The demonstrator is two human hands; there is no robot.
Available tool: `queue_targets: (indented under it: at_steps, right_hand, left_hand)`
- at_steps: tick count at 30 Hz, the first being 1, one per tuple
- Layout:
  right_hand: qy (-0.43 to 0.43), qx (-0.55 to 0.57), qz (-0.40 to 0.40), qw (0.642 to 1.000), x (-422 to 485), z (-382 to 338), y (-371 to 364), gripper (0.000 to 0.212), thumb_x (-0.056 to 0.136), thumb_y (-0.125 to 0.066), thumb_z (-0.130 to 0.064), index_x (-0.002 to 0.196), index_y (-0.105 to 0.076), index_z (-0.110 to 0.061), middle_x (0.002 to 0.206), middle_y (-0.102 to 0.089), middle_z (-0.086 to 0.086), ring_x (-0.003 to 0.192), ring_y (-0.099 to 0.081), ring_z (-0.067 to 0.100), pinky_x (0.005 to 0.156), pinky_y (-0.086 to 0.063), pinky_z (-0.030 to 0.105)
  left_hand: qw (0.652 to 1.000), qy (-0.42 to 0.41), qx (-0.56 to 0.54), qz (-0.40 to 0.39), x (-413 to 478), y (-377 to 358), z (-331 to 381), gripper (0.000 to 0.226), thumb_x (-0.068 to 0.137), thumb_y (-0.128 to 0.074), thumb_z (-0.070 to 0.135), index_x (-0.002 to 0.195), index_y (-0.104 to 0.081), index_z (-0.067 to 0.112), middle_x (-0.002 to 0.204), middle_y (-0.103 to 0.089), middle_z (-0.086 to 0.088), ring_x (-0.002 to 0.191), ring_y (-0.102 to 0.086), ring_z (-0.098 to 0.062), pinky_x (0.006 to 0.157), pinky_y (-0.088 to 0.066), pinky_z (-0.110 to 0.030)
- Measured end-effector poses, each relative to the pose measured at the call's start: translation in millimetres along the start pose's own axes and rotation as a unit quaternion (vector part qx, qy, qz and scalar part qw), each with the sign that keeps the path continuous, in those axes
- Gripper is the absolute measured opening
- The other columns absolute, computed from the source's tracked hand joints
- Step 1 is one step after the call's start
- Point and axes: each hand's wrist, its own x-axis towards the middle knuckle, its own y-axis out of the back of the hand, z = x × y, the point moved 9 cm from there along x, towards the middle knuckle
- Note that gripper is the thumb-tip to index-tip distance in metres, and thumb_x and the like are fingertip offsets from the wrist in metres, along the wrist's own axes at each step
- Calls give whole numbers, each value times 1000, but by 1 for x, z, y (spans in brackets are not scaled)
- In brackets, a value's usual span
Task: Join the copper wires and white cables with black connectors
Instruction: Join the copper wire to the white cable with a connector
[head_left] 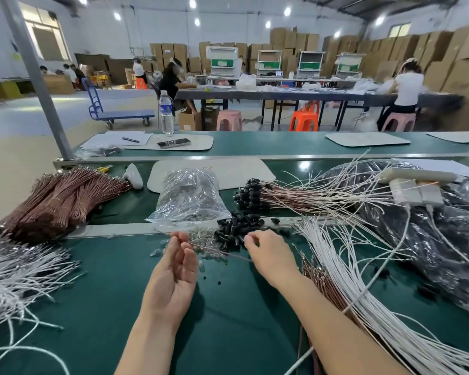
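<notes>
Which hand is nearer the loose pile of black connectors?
Right. The right hand touches or nearly touches the loose black connectors; the left hand lies apart, left of them.

L hand (177, 269) upright, pinching copper wire (214, 250); R hand (268, 253) palm down, fingers curled

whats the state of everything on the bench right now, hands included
left hand, pinches the copper wire
right hand, fingers curled at the black connectors, grip unclear
black connectors, loose pile
clear bag, lying crumpled
water bottle, upright, capped
phone, lying flat
copper bundles, tied, lying flat
white cables, loose, fanned out
</notes>
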Motion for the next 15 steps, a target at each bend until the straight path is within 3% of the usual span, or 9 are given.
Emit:
queue_targets:
  at_steps: [4,9,11,13,15]
  right_hand:
    - [-1,-81,-28,996,7,-1,-11,37,101,-46,-51,124,-66,-30,123,-54,3,107,-60,26,75,-46,33]
    - [-9,-9,-35,999,2,6,-7,23,97,-55,-43,113,-68,-35,117,-57,-6,100,-61,17,86,-52,38]
    - [-6,51,-30,998,-3,8,1,19,94,-60,-39,110,-68,-32,111,-65,-11,91,-64,11,83,-53,30]
    - [-3,140,-6,990,-14,12,13,13,93,-65,-32,105,-69,-31,100,-71,-16,80,-65,-1,69,-48,10]
    - [3,214,14,977,-31,19,25,9,93,-69,-28,101,-70,-31,90,-73,-17,78,-65,-5,65,-46,7]
  left_hand:
    - [1000,-15,18,2,4,1,2,13,85,-65,20,89,-77,16,96,-75,3,70,-68,-5,61,-58,-17]
    - [999,-33,11,3,6,3,5,11,86,-66,22,88,-76,17,96,-75,3,70,-69,-6,60,-58,-17]
    - [999,-35,9,9,6,5,7,12,87,-66,23,86,-77,17,95,-75,5,69,-68,-4,61,-57,-16]
    - [999,-34,9,8,6,6,7,15,88,-66,24,84,-78,17,93,-75,6,69,-68,-2,61,-57,-15]
    - [999,-33,9,9,6,7,5,17,90,-65,24,82,-79,16,92,-75,7,69,-68,-1,62,-57,-14]
